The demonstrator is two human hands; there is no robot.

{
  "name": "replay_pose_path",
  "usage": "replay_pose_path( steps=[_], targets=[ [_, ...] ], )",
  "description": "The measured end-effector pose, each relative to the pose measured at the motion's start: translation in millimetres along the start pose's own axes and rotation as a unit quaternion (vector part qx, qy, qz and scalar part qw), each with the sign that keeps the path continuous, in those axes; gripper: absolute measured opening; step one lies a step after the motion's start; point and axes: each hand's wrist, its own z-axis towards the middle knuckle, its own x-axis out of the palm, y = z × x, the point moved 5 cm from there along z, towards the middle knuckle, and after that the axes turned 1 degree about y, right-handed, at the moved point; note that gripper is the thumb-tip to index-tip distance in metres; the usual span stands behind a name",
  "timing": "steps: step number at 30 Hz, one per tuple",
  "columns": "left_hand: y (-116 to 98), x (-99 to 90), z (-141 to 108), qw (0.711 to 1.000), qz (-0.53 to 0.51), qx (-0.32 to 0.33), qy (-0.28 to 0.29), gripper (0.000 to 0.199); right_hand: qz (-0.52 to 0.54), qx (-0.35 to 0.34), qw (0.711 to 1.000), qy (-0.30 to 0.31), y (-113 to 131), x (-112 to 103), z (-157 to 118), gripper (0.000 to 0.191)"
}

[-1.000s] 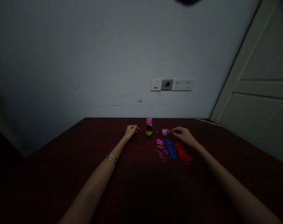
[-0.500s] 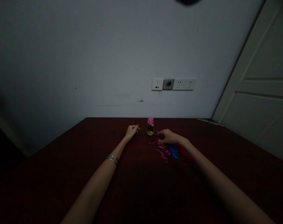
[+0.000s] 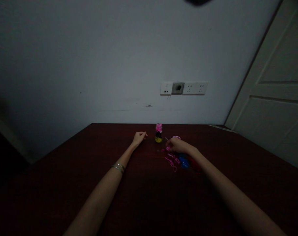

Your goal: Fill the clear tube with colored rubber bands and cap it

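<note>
The jar (image 3: 158,132) at mid-frame shows yellow, black and pink layers; pink bands (image 3: 173,160), blue bands (image 3: 184,161) and red bands (image 3: 195,166) remain outside, lower right of it; the left hand (image 3: 139,138) is half-curled, nothing visible in it; the right hand (image 3: 176,145) bends over the pink bands, its grip impossible to tell.

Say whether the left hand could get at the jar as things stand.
Probably yes: the left hand lies just left of the upright jar, with nothing visible between them, and the right hand is over at the pink bands, out of the way.
</note>
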Motion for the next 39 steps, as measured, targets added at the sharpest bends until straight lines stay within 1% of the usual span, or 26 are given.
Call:
replay_pose_path(
  steps=[4,7,10,14,16,18,22,26,29,34,39],
  targets=[
    [-1.4,-0.5,-0.5,1.0,0.004,0.004,-0.004,0.037,0.001,-0.006,0.999,-0.036,2.5,-1.8,-2.0,0.023],
    [-1.1,-0.5,-1.0,1.0,0.006,0.004,-0.001,0.037,0.022,-0.011,0.999,-0.045,4.5,-3.0,-3.2,0.024],
    [0.8,-0.5,-0.5,1.0,0.009,-0.003,0.002,0.038,0.063,-0.022,0.996,-0.054,5.8,-5.0,-3.6,0.024],
    [4.4,0.0,1.8,1.0,0.009,-0.01,0.0,0.038,0.14,-0.032,0.986,-0.084,4.1,-12.9,-3.7,0.022],
    [6.1,0.4,3.1,1.0,0.008,-0.013,-0.002,0.038,0.179,-0.029,0.979,-0.097,2.7,-20.9,-3.7,0.021],
    [7.3,1.0,4.0,1.0,0.006,-0.014,-0.001,0.038,0.213,-0.021,0.97,-0.112,2.0,-33.2,-3.5,0.024],
    [8.5,1.2,4.3,1.0,0.003,-0.016,0.001,0.038,0.254,-0.018,0.955,-0.154,5.2,-69.3,0.7,0.027],
    [10.1,1.0,4.7,1.0,0.003,-0.015,0.003,0.039,0.232,-0.032,0.954,-0.189,11.1,-104.5,15.3,0.029],
    [11.3,0.9,5.5,1.0,0.011,-0.014,0.003,0.039,0.199,-0.05,0.96,-0.191,15.2,-119.1,31.7,0.03],
    [10.1,1.5,5.4,1.0,0.012,-0.009,0.005,0.04,0.133,-0.036,0.98,-0.145,19.1,-121.4,55.6,0.026],
    [9.7,2.1,5.3,1.0,0.01,-0.009,0.003,0.038,0.048,-0.036,0.992,-0.109,29.0,-117.7,63.6,0.022]
  ],
)
